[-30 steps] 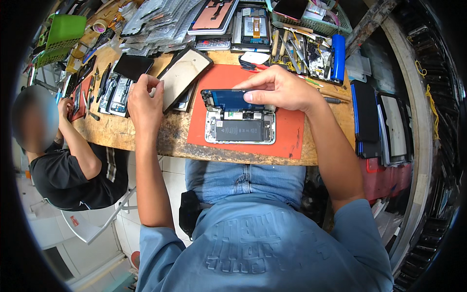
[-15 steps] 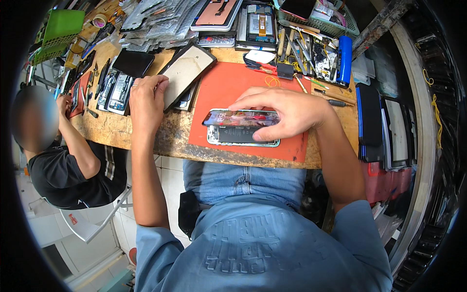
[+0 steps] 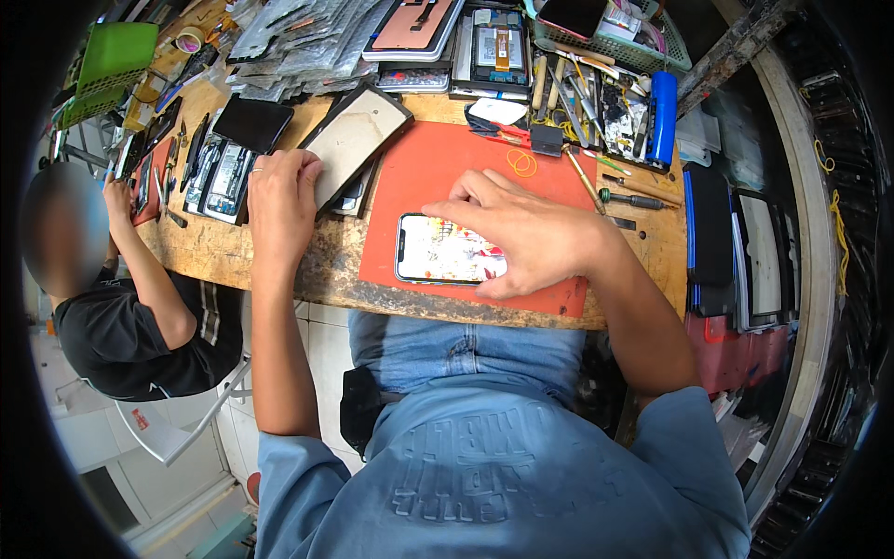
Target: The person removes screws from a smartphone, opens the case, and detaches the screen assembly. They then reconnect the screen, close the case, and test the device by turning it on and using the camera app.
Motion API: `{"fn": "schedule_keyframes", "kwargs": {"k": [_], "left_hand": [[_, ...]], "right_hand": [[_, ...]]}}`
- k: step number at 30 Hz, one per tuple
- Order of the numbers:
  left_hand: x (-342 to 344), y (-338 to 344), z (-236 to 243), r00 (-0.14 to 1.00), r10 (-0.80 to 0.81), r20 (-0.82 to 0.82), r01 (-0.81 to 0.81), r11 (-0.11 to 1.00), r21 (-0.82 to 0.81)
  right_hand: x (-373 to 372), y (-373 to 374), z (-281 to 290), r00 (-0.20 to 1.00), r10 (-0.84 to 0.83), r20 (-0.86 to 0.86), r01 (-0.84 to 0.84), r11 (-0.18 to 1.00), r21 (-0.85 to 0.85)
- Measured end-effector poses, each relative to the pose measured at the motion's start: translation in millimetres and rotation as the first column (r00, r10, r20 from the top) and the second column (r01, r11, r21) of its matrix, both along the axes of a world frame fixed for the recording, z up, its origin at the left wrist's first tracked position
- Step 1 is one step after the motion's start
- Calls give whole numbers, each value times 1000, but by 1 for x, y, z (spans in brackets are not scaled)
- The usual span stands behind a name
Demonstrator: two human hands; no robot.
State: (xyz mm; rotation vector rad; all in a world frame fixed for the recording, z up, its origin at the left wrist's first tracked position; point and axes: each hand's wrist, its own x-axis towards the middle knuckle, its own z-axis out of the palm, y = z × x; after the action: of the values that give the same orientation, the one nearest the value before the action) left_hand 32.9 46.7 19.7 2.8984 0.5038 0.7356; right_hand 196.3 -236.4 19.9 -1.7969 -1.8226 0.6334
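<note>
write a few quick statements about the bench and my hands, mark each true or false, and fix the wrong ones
1. The phone lies on the red mat. True.
2. The phone's screen is dark. False: it is lit.
3. The right hand reaches over the phone's right end. True.
4. The left hand holds a screwdriver. False: it is beside the pale panel.
5. The blue cylindrical object lies right of the red mat. True.

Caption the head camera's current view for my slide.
Right hand clasping a rectangular smartphone with a bright screen atop an orange mat; left hand beside a beige rectangular panel.
</note>
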Motion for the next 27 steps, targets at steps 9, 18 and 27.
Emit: {"fn": "schedule_keyframes", "kwargs": {"k": [9, 18, 27], "left_hand": [[-3, 0, 4, 998, -46, 38, 45, 999, 27], [-24, -52, 27, 935, -355, -23, 295, 810, -506], [-28, -69, 1, 809, -587, 2, 468, 643, -606]], "right_hand": [[-4, 0, 1, 999, -21, 37, 20, 1000, 11], [0, -4, 7, 998, -28, 56, 30, 999, -38], [-8, -7, 15, 981, -56, 187, 57, 998, -2]]}}
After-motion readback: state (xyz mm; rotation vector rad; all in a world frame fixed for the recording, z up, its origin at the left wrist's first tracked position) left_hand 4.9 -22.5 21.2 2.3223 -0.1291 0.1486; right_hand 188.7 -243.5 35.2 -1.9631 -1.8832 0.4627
